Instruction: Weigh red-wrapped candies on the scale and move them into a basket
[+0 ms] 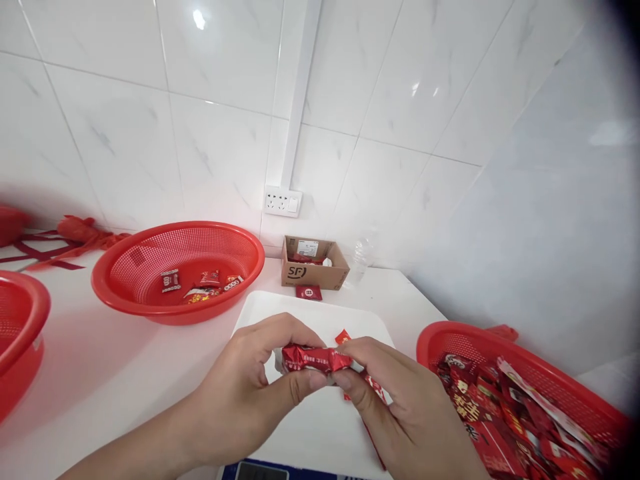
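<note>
My left hand (245, 393) and my right hand (405, 413) meet over a white tray (310, 313) and both pinch a small red wrapped candy (315, 360), one hand at each end. More red wrappers (373, 387) lie under my right hand on the tray, partly hidden by the fingers. A small red scrap (343, 336) pokes up just behind the candy.
A red mesh basket (177, 270) at the back left holds a few wrapped sweets. Another red basket (525, 400) at the right is full of red packets. A third red basket (20, 327) sits at the far left. A small cardboard box (314, 264) and a clear bottle (361, 259) stand by the tiled wall.
</note>
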A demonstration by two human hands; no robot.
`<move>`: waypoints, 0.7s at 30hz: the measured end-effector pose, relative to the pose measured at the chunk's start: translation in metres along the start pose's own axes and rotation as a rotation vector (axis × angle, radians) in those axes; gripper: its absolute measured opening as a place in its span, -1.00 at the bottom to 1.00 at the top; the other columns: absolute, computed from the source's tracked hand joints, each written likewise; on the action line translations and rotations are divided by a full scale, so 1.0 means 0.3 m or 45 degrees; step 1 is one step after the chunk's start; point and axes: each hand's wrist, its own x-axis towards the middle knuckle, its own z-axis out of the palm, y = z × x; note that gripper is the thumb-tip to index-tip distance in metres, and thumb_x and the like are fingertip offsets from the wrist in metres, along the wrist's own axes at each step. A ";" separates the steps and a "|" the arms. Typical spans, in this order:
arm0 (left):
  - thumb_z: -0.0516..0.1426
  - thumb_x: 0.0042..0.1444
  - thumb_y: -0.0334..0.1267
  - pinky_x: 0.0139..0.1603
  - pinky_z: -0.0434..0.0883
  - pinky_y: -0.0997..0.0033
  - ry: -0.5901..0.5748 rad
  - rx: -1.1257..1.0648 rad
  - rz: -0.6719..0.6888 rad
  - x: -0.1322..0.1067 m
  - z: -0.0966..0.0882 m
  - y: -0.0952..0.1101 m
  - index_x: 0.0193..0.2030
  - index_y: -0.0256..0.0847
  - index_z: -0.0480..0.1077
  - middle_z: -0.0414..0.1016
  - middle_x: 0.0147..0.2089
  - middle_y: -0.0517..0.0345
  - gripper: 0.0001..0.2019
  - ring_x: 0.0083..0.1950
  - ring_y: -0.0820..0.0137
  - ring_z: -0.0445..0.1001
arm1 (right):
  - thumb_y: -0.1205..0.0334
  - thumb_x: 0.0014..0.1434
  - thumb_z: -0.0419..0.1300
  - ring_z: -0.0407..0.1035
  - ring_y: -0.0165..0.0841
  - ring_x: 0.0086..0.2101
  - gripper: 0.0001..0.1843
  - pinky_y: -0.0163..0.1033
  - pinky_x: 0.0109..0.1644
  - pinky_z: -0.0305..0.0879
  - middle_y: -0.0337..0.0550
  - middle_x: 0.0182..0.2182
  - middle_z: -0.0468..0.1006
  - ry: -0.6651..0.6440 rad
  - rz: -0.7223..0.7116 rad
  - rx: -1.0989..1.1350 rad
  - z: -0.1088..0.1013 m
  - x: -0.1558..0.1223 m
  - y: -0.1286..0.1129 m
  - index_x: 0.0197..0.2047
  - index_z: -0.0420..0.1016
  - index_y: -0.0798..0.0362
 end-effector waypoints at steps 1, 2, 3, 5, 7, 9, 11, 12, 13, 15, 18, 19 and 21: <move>0.16 0.12 -0.22 -0.34 0.29 0.48 0.020 -0.019 0.013 -0.001 0.002 -0.001 -0.33 -0.16 0.41 0.45 -0.36 0.21 -0.92 -0.33 0.44 0.35 | 0.17 0.31 -0.03 0.34 -0.41 -0.51 -0.75 -0.37 -0.47 0.23 -0.31 -0.49 0.45 0.003 0.005 -0.007 0.001 0.000 -0.001 -0.38 0.35 -0.03; 0.17 0.11 -0.22 -0.35 0.29 0.48 0.042 -0.051 0.023 -0.001 0.003 -0.002 -0.34 -0.17 0.41 0.44 -0.38 0.21 -0.92 -0.35 0.44 0.34 | 0.15 0.31 -0.03 0.34 -0.42 -0.51 -0.75 -0.38 -0.49 0.23 -0.32 -0.49 0.45 0.001 0.014 -0.014 0.002 0.001 -0.002 -0.37 0.36 -0.04; 0.17 0.11 -0.22 -0.36 0.28 0.48 0.060 -0.103 0.026 -0.001 0.004 -0.004 -0.35 -0.17 0.42 0.44 -0.40 0.21 -0.91 -0.36 0.45 0.33 | 0.12 0.30 -0.02 0.33 -0.42 -0.53 -0.76 -0.38 -0.52 0.21 -0.33 -0.50 0.45 -0.002 0.024 -0.020 0.003 0.001 -0.003 -0.35 0.37 -0.05; 0.18 0.10 -0.20 -0.36 0.29 0.47 0.080 -0.255 -0.001 -0.001 0.006 -0.007 -0.37 -0.20 0.42 0.42 -0.43 0.21 -0.88 -0.38 0.45 0.33 | 0.04 0.28 0.01 0.30 -0.43 -0.57 -0.77 -0.38 -0.59 0.17 -0.35 -0.52 0.43 -0.016 0.037 -0.031 0.003 0.002 -0.004 -0.30 0.40 -0.07; 0.20 0.07 -0.18 -0.35 0.31 0.44 0.085 -0.424 -0.061 0.000 0.008 -0.012 -0.38 -0.22 0.41 0.40 -0.44 0.20 -0.85 -0.37 0.43 0.34 | 0.00 0.27 0.02 0.29 -0.43 -0.58 -0.75 -0.37 -0.61 0.16 -0.34 -0.52 0.43 -0.042 0.027 -0.031 0.005 0.004 -0.004 -0.28 0.41 -0.06; 0.22 0.05 -0.17 -0.31 0.33 0.42 0.075 -0.534 -0.117 0.003 0.010 -0.018 -0.36 -0.23 0.39 0.39 -0.43 0.20 -0.83 -0.35 0.43 0.35 | 0.04 0.29 0.00 0.34 -0.41 -0.52 -0.75 -0.37 -0.60 0.18 -0.30 -0.49 0.45 -0.047 0.010 -0.034 0.007 0.007 -0.002 -0.28 0.41 -0.05; 0.22 0.04 -0.17 -0.26 0.34 0.40 0.072 -0.542 -0.154 0.008 0.010 -0.022 -0.33 -0.22 0.39 0.40 -0.40 0.20 -0.82 -0.32 0.42 0.36 | 0.09 0.30 -0.02 0.38 -0.39 -0.46 -0.74 -0.37 -0.54 0.23 -0.28 -0.47 0.47 -0.022 0.004 -0.055 0.010 0.010 0.001 -0.32 0.40 -0.03; 0.21 0.06 -0.16 -0.23 0.34 0.40 0.070 -0.504 -0.165 0.010 0.009 -0.022 -0.31 -0.21 0.39 0.41 -0.38 0.20 -0.83 -0.29 0.42 0.37 | 0.10 0.30 -0.02 0.38 -0.39 -0.45 -0.73 -0.36 -0.51 0.25 -0.28 -0.48 0.48 -0.005 0.010 -0.067 0.011 0.011 0.003 -0.35 0.40 -0.03; 0.20 0.07 -0.16 -0.21 0.34 0.39 0.064 -0.450 -0.174 0.011 0.007 -0.022 -0.30 -0.20 0.39 0.42 -0.35 0.20 -0.83 -0.27 0.41 0.37 | 0.10 0.30 -0.02 0.39 -0.39 -0.45 -0.72 -0.35 -0.47 0.28 -0.29 -0.49 0.48 0.012 0.020 -0.072 0.011 0.012 0.005 -0.37 0.39 -0.02; 0.18 0.10 -0.15 -0.19 0.34 0.39 0.042 -0.341 -0.199 0.013 0.002 -0.018 -0.28 -0.18 0.37 0.44 -0.33 0.21 -0.84 -0.25 0.41 0.38 | 0.08 0.30 -0.02 0.39 -0.39 -0.46 -0.70 -0.33 -0.43 0.31 -0.29 -0.49 0.49 0.031 0.053 -0.058 0.009 0.012 0.008 -0.38 0.39 -0.02; 0.18 0.09 -0.12 -0.22 0.35 0.40 -0.014 -0.275 -0.259 0.012 -0.004 -0.010 -0.29 -0.17 0.34 0.45 -0.35 0.23 -0.82 -0.27 0.42 0.39 | 0.04 0.29 -0.03 0.40 -0.38 -0.46 -0.69 -0.35 -0.49 0.30 -0.27 -0.46 0.51 0.046 0.116 -0.021 0.005 0.010 0.011 -0.35 0.42 -0.02; 0.18 0.08 -0.12 -0.23 0.36 0.40 -0.032 -0.275 -0.261 0.012 -0.005 -0.007 -0.30 -0.17 0.33 0.45 -0.36 0.23 -0.82 -0.28 0.42 0.39 | 0.04 0.28 -0.03 0.39 -0.38 -0.47 -0.69 -0.35 -0.50 0.30 -0.27 -0.47 0.51 0.043 0.132 -0.014 0.004 0.008 0.012 -0.35 0.42 -0.02; 0.18 0.09 -0.13 -0.24 0.37 0.38 -0.073 -0.282 -0.227 0.012 -0.004 -0.004 -0.30 -0.19 0.34 0.45 -0.37 0.20 -0.82 -0.29 0.41 0.40 | 0.05 0.28 -0.02 0.39 -0.39 -0.47 -0.69 -0.34 -0.48 0.31 -0.27 -0.47 0.50 0.020 0.151 -0.003 0.003 0.006 0.013 -0.37 0.42 -0.01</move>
